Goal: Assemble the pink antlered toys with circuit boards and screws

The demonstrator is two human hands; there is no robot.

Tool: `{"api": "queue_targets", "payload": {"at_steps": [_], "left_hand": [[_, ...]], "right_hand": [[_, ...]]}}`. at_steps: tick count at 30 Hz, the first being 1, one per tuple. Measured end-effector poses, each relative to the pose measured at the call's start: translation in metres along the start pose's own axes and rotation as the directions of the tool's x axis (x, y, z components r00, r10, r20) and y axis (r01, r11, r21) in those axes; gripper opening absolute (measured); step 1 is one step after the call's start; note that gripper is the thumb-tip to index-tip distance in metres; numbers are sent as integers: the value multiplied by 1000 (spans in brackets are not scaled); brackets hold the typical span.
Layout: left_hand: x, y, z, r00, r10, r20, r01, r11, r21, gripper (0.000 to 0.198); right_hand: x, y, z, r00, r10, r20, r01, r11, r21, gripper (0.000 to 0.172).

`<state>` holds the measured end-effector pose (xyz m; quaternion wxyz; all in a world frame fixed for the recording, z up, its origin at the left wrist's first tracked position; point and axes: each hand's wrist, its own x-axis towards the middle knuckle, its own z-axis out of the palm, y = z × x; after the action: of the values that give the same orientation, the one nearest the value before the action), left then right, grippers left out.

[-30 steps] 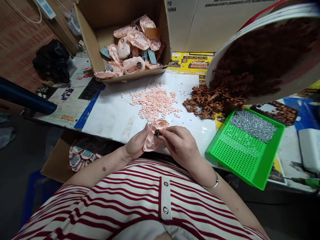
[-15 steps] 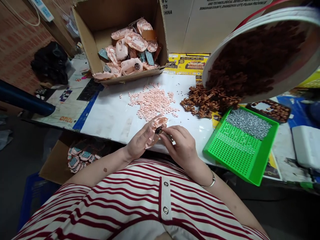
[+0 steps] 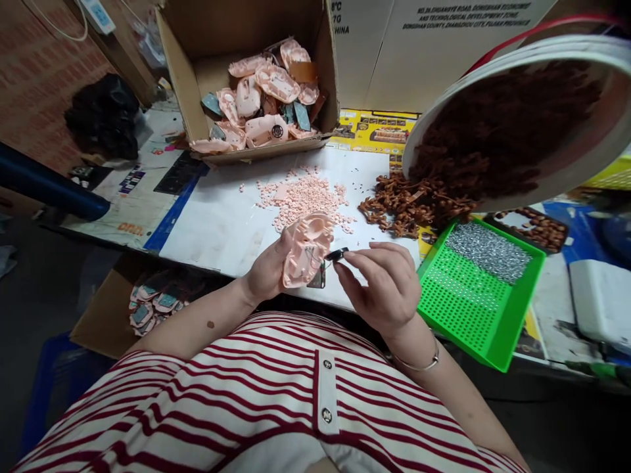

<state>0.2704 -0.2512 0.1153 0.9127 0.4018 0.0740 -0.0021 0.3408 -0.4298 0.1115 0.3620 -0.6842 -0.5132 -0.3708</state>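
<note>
Pink shell point(image 3: 309, 253), its hollow side up, is held above the front edge of the worktop point(image 3: 111, 220), near the middle. The left hand point(image 3: 269, 270) grips it by its left side, fingers wrapped beneath. The right hand point(image 3: 387, 282) pinches 1 black disc point(image 3: 338, 254) between thumb and forefinger, just right of the shell. A dark flat piece point(image 3: 318, 277) shows at the shell's lower right. Small pink parts point(image 3: 310, 197) lie heaped farther from the front edge. Toward the back edge, 1 carton point(image 3: 175, 85) holds more shells point(image 3: 276, 82); 1 green tray point(image 3: 521, 309) sits by the front edge, to the right.
</note>
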Motion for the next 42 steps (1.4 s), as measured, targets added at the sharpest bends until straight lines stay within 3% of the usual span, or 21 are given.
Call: {"api": "queue_targets", "payload": {"at_steps": [3,6,11,19,24,28,35,42], "left_hand": [[4,0,1,993,-65,95,67,998,-17,67],[6,-2,-5,972,-168,163,169,986,3,72],[8,-3,-16,965,-225,132,236,969,-72,66],[10,-2,-12,973,-217,71,221,974,-48,65],[11,-6,-7,987,-127,94,126,992,10,66],[10,-7,-9,988,-131,81,131,991,4,67],[8,-12,-10,991,-119,60,116,992,48,72],[6,-14,-10,989,-90,120,79,992,98,65]], "right_hand": [[2,1,3,992,125,4,-125,992,11,29],[-3,4,8,969,226,102,-230,972,37,17],[-13,8,14,926,295,236,-334,931,149,11],[-8,10,17,933,286,220,-317,940,124,11],[-7,9,19,961,230,154,-239,970,41,9],[-10,8,23,974,192,123,-192,981,-15,16],[-10,5,24,977,201,65,-202,979,14,19],[-3,4,21,971,212,109,-221,973,71,13]]}}
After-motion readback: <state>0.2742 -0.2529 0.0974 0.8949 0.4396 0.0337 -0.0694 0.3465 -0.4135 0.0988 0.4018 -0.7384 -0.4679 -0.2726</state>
